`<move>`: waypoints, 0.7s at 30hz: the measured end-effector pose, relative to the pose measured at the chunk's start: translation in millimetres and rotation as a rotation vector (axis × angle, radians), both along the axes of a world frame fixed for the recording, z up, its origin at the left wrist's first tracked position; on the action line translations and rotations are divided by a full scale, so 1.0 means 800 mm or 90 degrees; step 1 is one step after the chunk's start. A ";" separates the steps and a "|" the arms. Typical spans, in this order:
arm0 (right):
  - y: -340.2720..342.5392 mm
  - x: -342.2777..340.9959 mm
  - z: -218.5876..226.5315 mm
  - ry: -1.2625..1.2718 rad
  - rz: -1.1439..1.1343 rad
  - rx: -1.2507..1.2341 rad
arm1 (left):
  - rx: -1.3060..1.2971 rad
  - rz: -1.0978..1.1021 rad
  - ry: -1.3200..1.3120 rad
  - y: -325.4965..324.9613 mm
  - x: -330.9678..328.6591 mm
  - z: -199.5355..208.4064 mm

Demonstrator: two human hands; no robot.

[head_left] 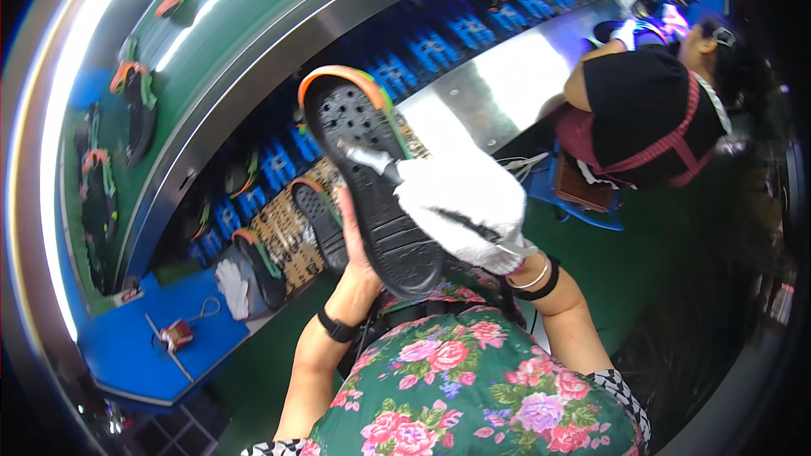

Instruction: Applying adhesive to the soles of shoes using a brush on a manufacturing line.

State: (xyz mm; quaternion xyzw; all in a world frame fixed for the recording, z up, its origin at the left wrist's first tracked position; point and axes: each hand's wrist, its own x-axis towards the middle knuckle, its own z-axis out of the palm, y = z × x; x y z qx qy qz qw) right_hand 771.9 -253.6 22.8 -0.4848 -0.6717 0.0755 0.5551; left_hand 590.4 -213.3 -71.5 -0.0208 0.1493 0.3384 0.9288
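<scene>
My left hand (pixel 356 245), bare, grips a black clog-like shoe (pixel 380 219) from its left side, the thumb along the edge and the other fingers hidden behind. The shoe is tilted, its holed toe part edged in orange and green pointing away. My right hand (pixel 460 203), in a white knit glove, is closed around a small brush-like tool (pixel 369 158) with a pale front and a dark handle. The tool's tip lies over the shoe just below the holes; whether it touches cannot be told.
Similar shoes (pixel 317 215) lie on a brown patterned board (pixel 283 232) beyond my hands. A blue bench (pixel 152 329) at left bears a white glove (pixel 231 283). More shoes (pixel 139 110) rest on a green conveyor (pixel 198 51). A co-worker (pixel 646 110) sits at right.
</scene>
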 end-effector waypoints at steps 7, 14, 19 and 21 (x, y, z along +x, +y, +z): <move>0.014 -0.006 0.021 -0.085 0.000 -0.012 | -0.027 -0.032 -0.179 -0.014 -0.003 -0.002; 0.012 -0.031 0.020 -0.014 0.090 -0.038 | -0.048 -0.038 -0.230 -0.017 -0.010 -0.022; 0.011 -0.022 0.020 -0.062 0.081 -0.049 | 0.143 -0.062 0.194 -0.008 -0.011 0.008; 0.015 -0.023 0.017 -0.005 0.090 -0.043 | 0.068 -0.025 -0.104 -0.003 -0.015 -0.027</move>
